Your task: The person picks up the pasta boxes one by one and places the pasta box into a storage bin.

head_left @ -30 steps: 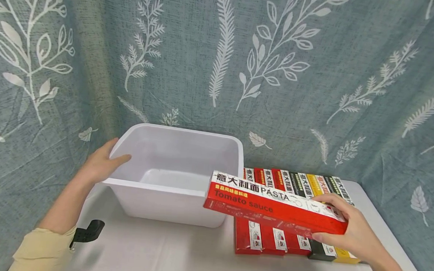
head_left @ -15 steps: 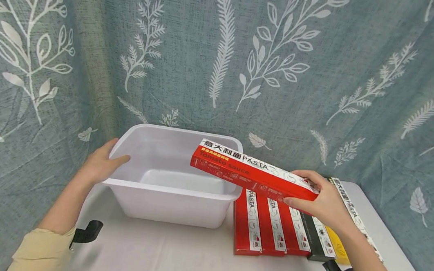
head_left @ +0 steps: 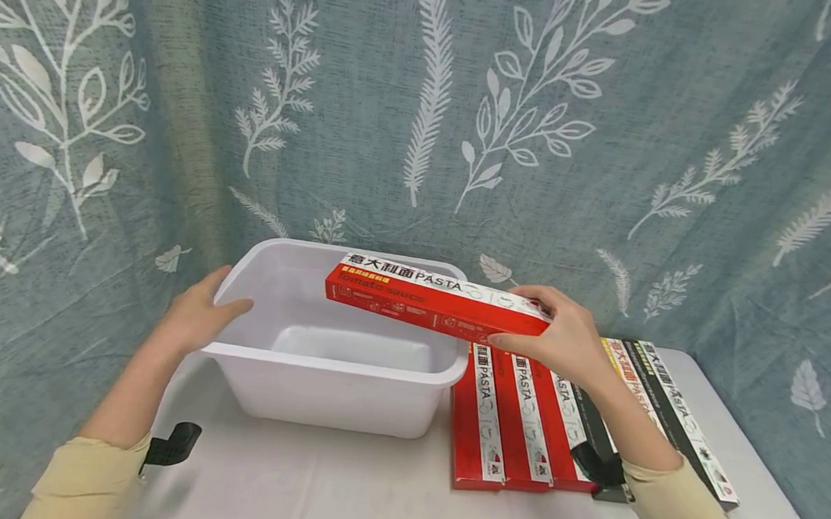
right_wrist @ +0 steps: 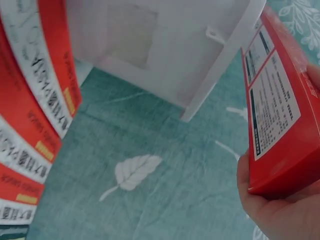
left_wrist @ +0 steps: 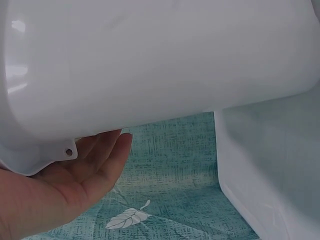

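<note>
A red-and-white pasta box (head_left: 441,300), marked "Tomato sauce", is gripped at its right end by my right hand (head_left: 560,334). It hangs above the right part of a white plastic bin (head_left: 327,400), its left end over the opening. In the right wrist view, thumb and fingers lie on either side of the box (right_wrist: 285,115). My left hand (head_left: 201,315) holds the bin's left rim, thumb inside and fingers outside. The left wrist view shows those fingers (left_wrist: 107,160) behind the bin wall (left_wrist: 165,65). The visible floor of the bin holds nothing.
Right of the bin, more pasta boxes lie side by side on the white table (head_left: 375,492): several red ones (head_left: 472,451), and black ones (head_left: 702,439) with a yellow one among them. A leaf-patterned curtain (head_left: 366,116) hangs behind and around the table.
My right hand has carried the red pasta box left and upward, from over the row of boxes to over the bin. My left hand has stayed on the bin's rim.
</note>
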